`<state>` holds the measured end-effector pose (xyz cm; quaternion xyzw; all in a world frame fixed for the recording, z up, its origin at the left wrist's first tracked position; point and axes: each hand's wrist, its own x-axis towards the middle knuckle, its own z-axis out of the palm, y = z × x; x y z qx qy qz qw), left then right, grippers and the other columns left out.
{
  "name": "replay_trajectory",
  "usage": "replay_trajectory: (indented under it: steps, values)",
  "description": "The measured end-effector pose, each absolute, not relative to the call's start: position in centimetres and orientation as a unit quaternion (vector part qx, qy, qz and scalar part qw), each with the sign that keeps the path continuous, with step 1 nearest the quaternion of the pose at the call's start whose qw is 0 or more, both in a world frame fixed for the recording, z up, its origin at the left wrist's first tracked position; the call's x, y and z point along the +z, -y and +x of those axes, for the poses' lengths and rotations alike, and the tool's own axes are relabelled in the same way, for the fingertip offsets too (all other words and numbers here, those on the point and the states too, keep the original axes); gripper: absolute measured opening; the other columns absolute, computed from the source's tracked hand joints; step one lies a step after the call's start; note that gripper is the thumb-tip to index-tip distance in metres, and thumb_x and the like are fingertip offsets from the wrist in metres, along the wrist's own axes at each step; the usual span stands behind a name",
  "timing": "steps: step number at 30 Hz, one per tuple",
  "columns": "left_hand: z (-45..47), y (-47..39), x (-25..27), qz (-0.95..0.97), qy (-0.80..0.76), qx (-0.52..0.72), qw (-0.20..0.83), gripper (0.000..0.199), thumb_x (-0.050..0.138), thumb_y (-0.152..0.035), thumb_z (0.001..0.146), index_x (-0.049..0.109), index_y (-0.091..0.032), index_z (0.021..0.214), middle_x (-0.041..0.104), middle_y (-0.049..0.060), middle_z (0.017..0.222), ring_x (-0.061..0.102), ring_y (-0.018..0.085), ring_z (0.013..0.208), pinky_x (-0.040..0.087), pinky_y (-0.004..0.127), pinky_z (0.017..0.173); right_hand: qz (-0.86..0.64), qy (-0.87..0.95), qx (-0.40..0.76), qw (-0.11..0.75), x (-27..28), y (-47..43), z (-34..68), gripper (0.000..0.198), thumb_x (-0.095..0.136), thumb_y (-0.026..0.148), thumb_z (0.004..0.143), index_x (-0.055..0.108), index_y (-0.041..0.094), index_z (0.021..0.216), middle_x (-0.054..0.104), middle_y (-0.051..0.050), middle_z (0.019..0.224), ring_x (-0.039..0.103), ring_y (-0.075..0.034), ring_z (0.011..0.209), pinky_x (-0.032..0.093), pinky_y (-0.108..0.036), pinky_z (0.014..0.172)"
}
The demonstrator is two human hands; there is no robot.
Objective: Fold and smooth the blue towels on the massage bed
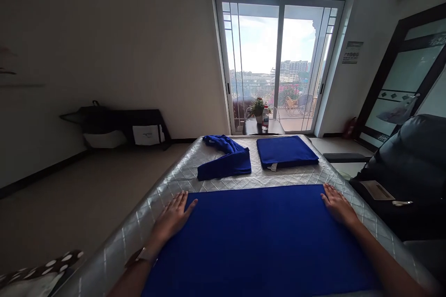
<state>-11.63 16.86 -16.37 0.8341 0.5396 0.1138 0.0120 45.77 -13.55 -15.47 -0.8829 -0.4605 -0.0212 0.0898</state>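
Observation:
A large blue cloth [258,241] lies spread flat in front of me on the silver quilted mattress [186,161]. My left hand [175,213] rests flat at its far left corner, fingers stretched out. At the far right corner my right hand [337,202] lies open on the cloth's edge, fingers pointing away from me. Beyond the cloth, a crumpled blue garment [230,162] sits on the left, partly folded. To its right is a neatly folded blue cloth [286,151] with a white tag at its near edge.
Behind the mattress a small dark table [249,127] bears a potted plant [258,109] and a bottle [265,118], before sliding glass doors [278,65]. A black armchair [423,162] stands close on the right. Dark bags [114,123] lean against the left wall.

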Motion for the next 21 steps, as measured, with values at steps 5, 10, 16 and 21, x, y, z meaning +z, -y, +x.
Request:
replay_trajectory:
  steps: [5, 10, 16, 21]
  values:
    - [-11.3, -16.8, -16.4, 0.829, -0.548, 0.111, 0.016, 0.080, 0.023, -0.061, 0.097, 0.033, -0.007, 0.156, 0.033, 0.018, 0.163, 0.027, 0.030, 0.153, 0.027, 0.051, 0.122, -0.885, 0.460, -0.024, 0.075, -15.5, 13.5, 45.4, 0.070, 0.020, 0.044, 0.100, 0.028, 0.009, 0.160, 0.025, -0.009, 0.166, 0.017, -0.023, 0.155, 0.015, -0.045, 0.126]
    - [-11.4, -16.8, -16.3, 0.824, -0.555, 0.106, 0.027, 0.085, 0.020, -0.063, 0.096, 0.029, -0.004, 0.157, 0.028, 0.017, 0.165, 0.024, 0.030, 0.154, 0.022, 0.051, 0.124, -0.885, 0.458, -0.031, 0.073, -15.5, 13.8, 45.4, 0.068, 0.023, 0.046, 0.102, 0.030, 0.011, 0.160, 0.025, -0.010, 0.167, 0.019, -0.023, 0.154, 0.016, -0.042, 0.125]
    - [-11.3, -17.0, -16.2, 0.832, -0.547, 0.094, 0.010, 0.085, 0.019, -0.060, 0.096, 0.032, -0.002, 0.156, 0.030, 0.019, 0.164, 0.028, 0.032, 0.152, 0.026, 0.052, 0.123, -0.874, 0.470, 0.007, 0.123, -13.3, 13.7, 47.0, 0.061, 0.033, 0.050, 0.101, 0.048, 0.020, 0.152, 0.043, -0.008, 0.158, 0.036, -0.027, 0.147, 0.028, -0.045, 0.120]
    - [-11.2, -16.8, -15.9, 0.847, -0.526, 0.075, -0.009, 0.078, 0.020, -0.054, 0.098, 0.036, -0.001, 0.154, 0.031, 0.021, 0.163, 0.030, 0.034, 0.152, 0.028, 0.053, 0.121, -0.842, 0.506, 0.046, 0.181, -11.4, 12.8, 50.1, 0.047, 0.037, 0.033, 0.099, 0.070, 0.018, 0.128, 0.064, -0.010, 0.138, 0.057, -0.024, 0.127, 0.038, -0.034, 0.111]
